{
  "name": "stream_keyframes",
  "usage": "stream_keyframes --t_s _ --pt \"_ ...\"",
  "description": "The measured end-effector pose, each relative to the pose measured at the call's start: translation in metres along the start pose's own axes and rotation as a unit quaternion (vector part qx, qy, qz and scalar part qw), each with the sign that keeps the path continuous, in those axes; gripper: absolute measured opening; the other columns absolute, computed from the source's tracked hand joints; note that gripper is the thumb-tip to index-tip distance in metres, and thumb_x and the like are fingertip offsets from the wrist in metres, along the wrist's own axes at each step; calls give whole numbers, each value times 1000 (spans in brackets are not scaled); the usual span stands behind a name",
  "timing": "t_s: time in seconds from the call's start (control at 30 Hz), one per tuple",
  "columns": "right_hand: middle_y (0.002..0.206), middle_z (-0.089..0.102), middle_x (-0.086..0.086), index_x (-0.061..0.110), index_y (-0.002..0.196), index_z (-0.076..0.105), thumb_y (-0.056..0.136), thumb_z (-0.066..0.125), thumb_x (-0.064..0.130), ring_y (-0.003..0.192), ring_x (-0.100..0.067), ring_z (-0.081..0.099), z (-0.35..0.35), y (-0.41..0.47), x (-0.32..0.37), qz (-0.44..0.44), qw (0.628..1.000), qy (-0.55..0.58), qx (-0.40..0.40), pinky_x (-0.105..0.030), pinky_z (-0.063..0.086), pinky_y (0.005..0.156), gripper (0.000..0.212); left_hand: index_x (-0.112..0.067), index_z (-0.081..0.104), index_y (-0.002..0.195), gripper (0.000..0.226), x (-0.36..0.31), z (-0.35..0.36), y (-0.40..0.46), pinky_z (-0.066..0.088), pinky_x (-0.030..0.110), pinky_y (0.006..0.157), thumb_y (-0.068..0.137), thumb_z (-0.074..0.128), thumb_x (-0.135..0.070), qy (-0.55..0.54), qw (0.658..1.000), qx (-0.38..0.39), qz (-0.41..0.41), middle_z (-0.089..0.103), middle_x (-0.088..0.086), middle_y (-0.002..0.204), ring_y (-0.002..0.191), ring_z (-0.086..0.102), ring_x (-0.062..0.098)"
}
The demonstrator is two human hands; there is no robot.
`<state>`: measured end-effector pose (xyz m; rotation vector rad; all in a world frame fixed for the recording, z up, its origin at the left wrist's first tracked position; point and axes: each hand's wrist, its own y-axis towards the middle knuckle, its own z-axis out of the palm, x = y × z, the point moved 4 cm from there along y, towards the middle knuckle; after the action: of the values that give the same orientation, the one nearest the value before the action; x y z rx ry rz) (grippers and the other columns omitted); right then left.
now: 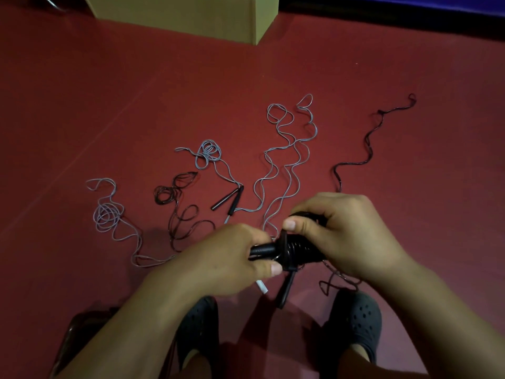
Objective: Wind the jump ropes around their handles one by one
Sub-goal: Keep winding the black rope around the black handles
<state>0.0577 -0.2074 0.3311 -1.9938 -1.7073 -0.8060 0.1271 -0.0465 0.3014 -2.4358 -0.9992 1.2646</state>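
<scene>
My left hand (229, 258) grips the black handles (263, 249) of a dark jump rope. My right hand (347, 236) holds the same bundle where dark rope coils (299, 248) wrap around it, thumb pressed near the coils. The dark rope's loose tail (367, 149) trails away across the red floor toward the upper right. Several other ropes lie unwound: a grey one (287, 160) in the middle, a grey one with black handles (228, 199), a dark one (177, 203) and a grey one (109, 214) at the left.
A tan cardboard box (177, 15) stands at the far top. My two feet in dark clogs (355, 321) are just below my hands. A black handle (284, 289) and a white tip (261, 286) lie on the red floor (82, 105) under my hands.
</scene>
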Motion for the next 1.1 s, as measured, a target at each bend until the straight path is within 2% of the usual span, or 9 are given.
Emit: stream_keyframes --t_s 0.13,0.23,0.33,0.47,0.57,0.7,0.8,0.97,1.1 --pt "63 66 12 28 72 70 59 70 73 61 -5 60 -6 0 -11 97 995 17 27 -30 49 62 47 -23 65 82 21 -6 5 -5 39 25 58 87 70 -43 -11 997 76 19 49 -13 59 55 45 5" --pt "52 59 13 19 65 68 49 70 71 47 -3 49 -7 -1 -15 147 984 67 80 -18 41 49 54 -20 65 85 22 -14 7 -10 42 32 62 88 71 -41 -75 988 128 49 50 -7 65 59 48 10" --pt "52 52 11 10 71 67 58 75 52 44 0 41 -9 -2 -13 177 958 195 113 -12 35 46 45 -24 65 77 20 -22 2 -13 52 40 63 87 73 -39 -151 974 151 71 55 -3 65 60 55 14" --pt "54 50 9 11 74 66 68 71 30 45 -1 40 -15 -1 -8 178 914 345 117 -11 34 46 21 -15 66 83 23 -27 -4 -15 47 42 59 86 74 -37 -206 961 151 106 62 -1 67 57 55 17" --pt "58 53 2 14 72 66 74 68 22 46 -6 45 -15 -2 -9 180 878 428 119 -16 39 43 8 -18 65 78 13 -31 -10 -17 46 26 55 86 70 -26 -273 943 127 144 62 -1 67 54 55 11" --pt "56 55 3 16 67 64 85 55 -10 50 -7 46 -16 1 -11 152 920 350 86 -16 38 45 33 -6 64 91 26 -29 -16 -13 44 19 55 85 66 -31 -355 919 71 158 62 0 70 54 52 11" --pt "56 52 5 21 60 62 87 54 -7 51 -8 45 -9 1 -11 162 934 310 70 -22 38 47 40 -4 62 96 33 -25 -16 -8 42 18 57 87 63 -35 -367 917 35 151 63 -2 72 53 52 11" --pt "71 60 0 19 81 68 94 60 16 59 -14 55 4 -2 -9 184 919 334 101 -26 48 54 16 6 60 103 37 -17 -17 -2 41 20 58 89 57 -28 -389 915 -25 107 64 -1 75 57 51 12" --pt "72 57 -1 21 107 68 94 61 22 63 -14 55 14 -3 -5 167 924 305 161 -32 50 65 14 -12 68 92 16 -15 -16 1 44 20 57 88 60 -26 -426 900 -55 74 63 1 77 59 52 12"
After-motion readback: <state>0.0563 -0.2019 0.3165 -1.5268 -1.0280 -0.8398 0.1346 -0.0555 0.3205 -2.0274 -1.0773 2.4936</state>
